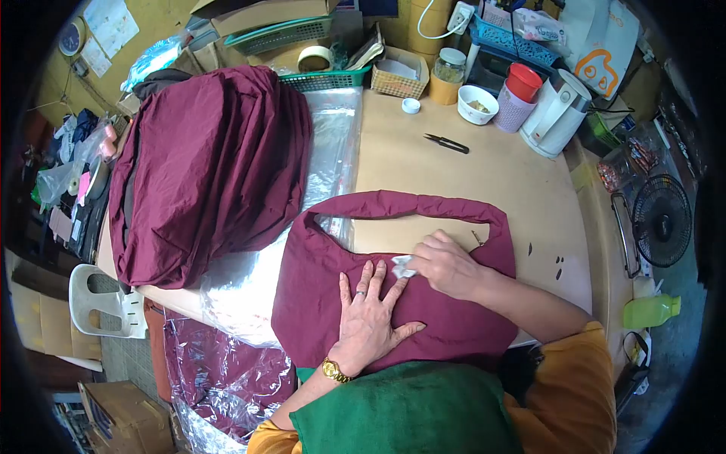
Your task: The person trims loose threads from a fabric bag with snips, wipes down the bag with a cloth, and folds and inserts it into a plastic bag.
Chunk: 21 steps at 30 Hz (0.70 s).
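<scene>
A maroon fabric bag (454,325) lies flat at the table's near edge, its strap looping away from me. My left hand (370,318) rests on the bag with fingers spread, a ring and a gold watch on it. Just right of its fingertips, my right hand (446,265) is closed on a small white crumpled piece (403,266) against the bag near its opening. Whether that piece is cloth or paper cannot be told. A large pile of maroon fabric (212,166) stands on the table at the left.
Clear plastic sheets (329,144) lie beside the pile. Black thread snips (447,143), a white bowl (477,104), a glass jar (448,66) and a white kettle (556,113) stand or lie toward the back. A white chair (106,303) is at the left, a fan (662,219) at the right.
</scene>
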### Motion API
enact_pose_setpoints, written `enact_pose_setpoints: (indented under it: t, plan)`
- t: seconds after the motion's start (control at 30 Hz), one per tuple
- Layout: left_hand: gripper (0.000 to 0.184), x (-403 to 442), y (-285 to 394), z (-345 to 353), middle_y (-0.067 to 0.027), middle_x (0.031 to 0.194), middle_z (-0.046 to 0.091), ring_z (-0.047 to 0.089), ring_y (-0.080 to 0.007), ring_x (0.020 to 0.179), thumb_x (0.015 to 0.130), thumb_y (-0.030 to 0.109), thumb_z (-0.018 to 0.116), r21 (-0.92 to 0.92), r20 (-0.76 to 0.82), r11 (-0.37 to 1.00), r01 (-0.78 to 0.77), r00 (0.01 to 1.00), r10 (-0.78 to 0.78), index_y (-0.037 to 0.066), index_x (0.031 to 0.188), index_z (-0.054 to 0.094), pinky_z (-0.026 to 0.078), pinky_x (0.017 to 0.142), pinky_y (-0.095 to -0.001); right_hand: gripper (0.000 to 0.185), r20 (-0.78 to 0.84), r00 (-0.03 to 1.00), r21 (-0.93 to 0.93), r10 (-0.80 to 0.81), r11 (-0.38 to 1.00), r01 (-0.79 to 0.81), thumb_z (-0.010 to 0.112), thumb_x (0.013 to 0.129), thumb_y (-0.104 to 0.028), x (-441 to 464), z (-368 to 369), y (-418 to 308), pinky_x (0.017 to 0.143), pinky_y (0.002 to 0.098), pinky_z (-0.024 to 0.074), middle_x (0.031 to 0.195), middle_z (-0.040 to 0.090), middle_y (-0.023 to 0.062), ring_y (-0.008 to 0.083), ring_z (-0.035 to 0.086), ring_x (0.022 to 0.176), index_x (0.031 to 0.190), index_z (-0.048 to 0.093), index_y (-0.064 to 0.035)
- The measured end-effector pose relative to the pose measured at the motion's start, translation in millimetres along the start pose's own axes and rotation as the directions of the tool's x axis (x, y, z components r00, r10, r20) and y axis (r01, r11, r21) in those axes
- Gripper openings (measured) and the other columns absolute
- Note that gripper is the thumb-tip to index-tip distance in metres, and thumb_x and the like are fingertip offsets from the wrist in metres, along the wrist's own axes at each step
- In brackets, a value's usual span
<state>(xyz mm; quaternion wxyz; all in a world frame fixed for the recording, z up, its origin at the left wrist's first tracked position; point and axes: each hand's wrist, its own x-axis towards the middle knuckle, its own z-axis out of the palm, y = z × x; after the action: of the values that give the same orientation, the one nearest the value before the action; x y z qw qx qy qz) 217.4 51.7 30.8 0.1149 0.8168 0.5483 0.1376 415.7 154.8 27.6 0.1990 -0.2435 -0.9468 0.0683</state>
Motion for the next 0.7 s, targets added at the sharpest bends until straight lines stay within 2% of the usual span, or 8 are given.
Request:
enact_pose_setpoints:
  t: [0.13,0.33,0.57,0.7]
  plan:
    - [0.088,0.8,1.0,0.6,-0.0229,0.147,0.04,0.033,-0.0411,0.141,0.076,0.071,0.065,-0.015,0.002,1.0,0.02,1.0,-0.02,0.016,0.143,0.05,0.016,0.114,-0.0663,0.004,-0.056,0.998,-0.011,-0.03,0.999,0.03,0.06,0.078,-0.011,23.6,12.8,-4.2,0.079,0.0374,0.0424,0.082,0.055,0.0055,0.0223,0.056,0.086,0.08,0.062,-0.007]
    - [0.089,1.1,1.0,-0.6,-0.0222,0.146,0.041,0.033,-0.0408,0.141,0.075,0.071,0.065,0.003,0.012,1.0,0.001,1.0,-0.001,0.016,0.143,0.05,0.015,0.114,-0.0662,0.005,-0.024,0.999,-0.063,-0.022,0.998,0.021,0.059,0.079,-0.011,-0.1,-0.1,-2.4,0.081,0.0369,0.0423,0.084,0.055,0.0058,0.0231,0.056,0.085,0.08,0.061,-0.0072]
    - [0.089,0.1,0.9,0.5,-0.0219,0.146,0.04,0.032,-0.0406,0.141,0.075,0.072,0.065,-0.017,0.014,1.0,0.019,1.0,-0.019,0.015,0.142,0.051,0.015,0.114,-0.066,0.006,-0.054,0.998,-0.025,-0.016,1.0,0.014,0.059,0.08,-0.01,18.6,12.4,-6.9,0.081,0.0368,0.0419,0.084,0.056,0.005,0.0224,0.056,0.088,0.083,0.063,-0.0068]
    - [0.089,0.2,-0.5,0.8,-0.0218,0.147,0.04,0.032,-0.0406,0.141,0.075,0.072,0.065,-0.003,0.008,1.0,0.003,1.0,-0.003,0.015,0.142,0.05,0.015,0.114,-0.066,0.003,-0.019,1.0,-0.046,-0.023,0.999,0.023,0.059,0.079,-0.011,-0.7,-1.1,-1.0,0.081,0.0377,0.0418,0.084,0.056,0.0055,0.0225,0.056,0.089,0.079,0.061,-0.0084]
